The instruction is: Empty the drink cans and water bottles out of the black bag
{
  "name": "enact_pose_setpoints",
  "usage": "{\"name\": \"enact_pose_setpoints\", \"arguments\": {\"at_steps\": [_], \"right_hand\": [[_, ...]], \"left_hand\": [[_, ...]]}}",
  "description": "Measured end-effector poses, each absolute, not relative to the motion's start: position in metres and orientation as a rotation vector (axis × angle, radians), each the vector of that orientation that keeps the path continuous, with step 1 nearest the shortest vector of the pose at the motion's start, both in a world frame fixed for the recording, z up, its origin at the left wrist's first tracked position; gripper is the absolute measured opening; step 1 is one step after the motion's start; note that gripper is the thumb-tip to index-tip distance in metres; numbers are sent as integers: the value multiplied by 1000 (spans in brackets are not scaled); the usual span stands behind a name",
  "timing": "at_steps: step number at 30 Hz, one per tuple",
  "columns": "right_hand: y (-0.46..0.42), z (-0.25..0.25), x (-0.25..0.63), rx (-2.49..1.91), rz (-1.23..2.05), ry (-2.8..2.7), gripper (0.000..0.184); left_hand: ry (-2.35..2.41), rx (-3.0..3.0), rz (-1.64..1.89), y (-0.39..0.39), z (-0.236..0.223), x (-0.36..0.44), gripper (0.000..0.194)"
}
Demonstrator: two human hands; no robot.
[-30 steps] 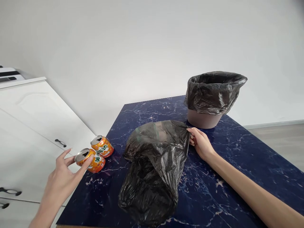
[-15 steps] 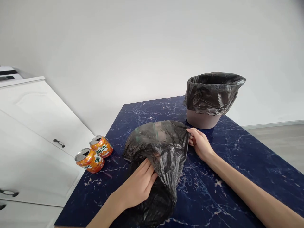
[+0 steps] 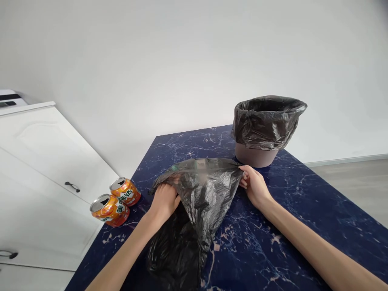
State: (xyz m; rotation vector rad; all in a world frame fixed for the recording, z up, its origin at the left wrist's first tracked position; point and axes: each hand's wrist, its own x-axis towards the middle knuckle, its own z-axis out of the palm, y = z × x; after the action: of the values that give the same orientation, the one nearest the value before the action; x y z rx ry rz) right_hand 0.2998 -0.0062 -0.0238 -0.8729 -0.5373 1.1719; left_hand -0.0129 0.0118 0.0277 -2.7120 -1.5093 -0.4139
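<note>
From my remote station, I read the head view as follows. The black plastic bag lies on the near half of the blue marbled table, between both hands, with its loose lower part slumped toward the camera. The right hand has its thumb and fingertips closed in a pinch on the bag's far right corner; the other fingers are curled below. I judge this grip to serve as an anchor, keeping the film stretched so that it does not follow the opposite hand. The left hand is inserted under the film at the left side, knuckles up. Its fingertips are covered, so I cannot tell how far they are open or whether they hold anything. A pale and green object shows dimly through the upper film; its identity cannot be determined. Two opened orange cans, the front can and the rear can, stand upright at the table's left edge, untouched; that position appears to leave the bag's area unobstructed. A bin stands beyond the right hand. Its black liner is folded outward over the rim, presumably to secure it and hold the mouth wide.
</note>
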Motion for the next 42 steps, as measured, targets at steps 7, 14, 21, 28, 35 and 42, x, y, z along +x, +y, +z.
{"name": "enact_pose_setpoints", "arguments": {"at_steps": [7,14,21,28,35,42], "right_hand": [[-3,-26,309,-885,1148,-438,45],[2,-28,325,-885,1138,-354,46],[6,-30,336,-871,1142,-298,48],[7,-34,337,-888,1152,-316,47],[8,-35,340,-899,1129,-319,45],[8,-35,339,-906,1147,-307,44]], "left_hand": [[-1591,-2617,-383,-2,25,-24,35],[-1655,-2609,-566,-31,66,-39,34],[-2056,-2536,-999,-61,125,-76,39],[-2039,-2039,-1546,-72,159,-84,45],[-1545,-1938,-1746,-43,172,-75,47],[-1555,-2031,-1435,9,159,-84,41]]}}
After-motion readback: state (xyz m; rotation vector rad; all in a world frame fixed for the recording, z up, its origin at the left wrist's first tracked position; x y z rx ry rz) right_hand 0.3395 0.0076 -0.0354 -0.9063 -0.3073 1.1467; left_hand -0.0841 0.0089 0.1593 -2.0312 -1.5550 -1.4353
